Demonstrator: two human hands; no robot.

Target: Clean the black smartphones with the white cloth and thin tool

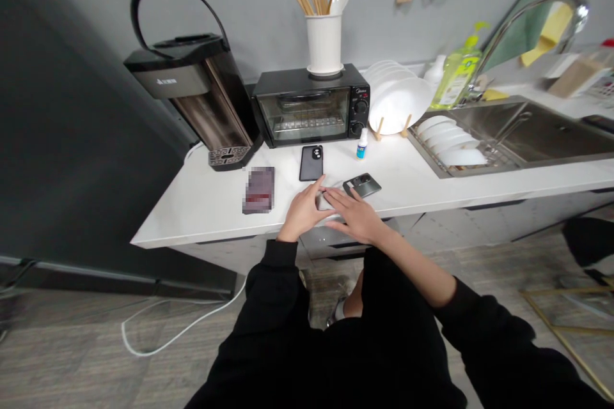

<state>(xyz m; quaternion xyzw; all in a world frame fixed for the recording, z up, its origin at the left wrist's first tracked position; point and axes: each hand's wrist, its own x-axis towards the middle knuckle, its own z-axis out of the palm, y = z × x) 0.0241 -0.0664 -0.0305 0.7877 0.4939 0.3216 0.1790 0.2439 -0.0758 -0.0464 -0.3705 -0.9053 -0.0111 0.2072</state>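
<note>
Both hands meet at the counter's front edge over a small, pale, cloth-like piece (325, 201), mostly hidden under my fingers. My left hand (304, 209) curves round its left side, thumb and forefinger apart with the piece between them. Across its top and right side lies my right hand (355, 214), fingers stretched out. Just behind the right hand is a dark grey phone (368, 186), camera side up. A phone-shaped case or phone (311, 165) with a black rim lies beyond the left hand. Further left rests a pixelated, dark purplish flat item (259, 190).
Behind stand a water dispenser (211, 102), a toaster oven (311, 116) bearing a white utensil holder (325, 45), and a small spray bottle (361, 146). Racked plates (400, 102) and a sink (542, 121) are on the right. A white cable (192, 323) trails over the floor.
</note>
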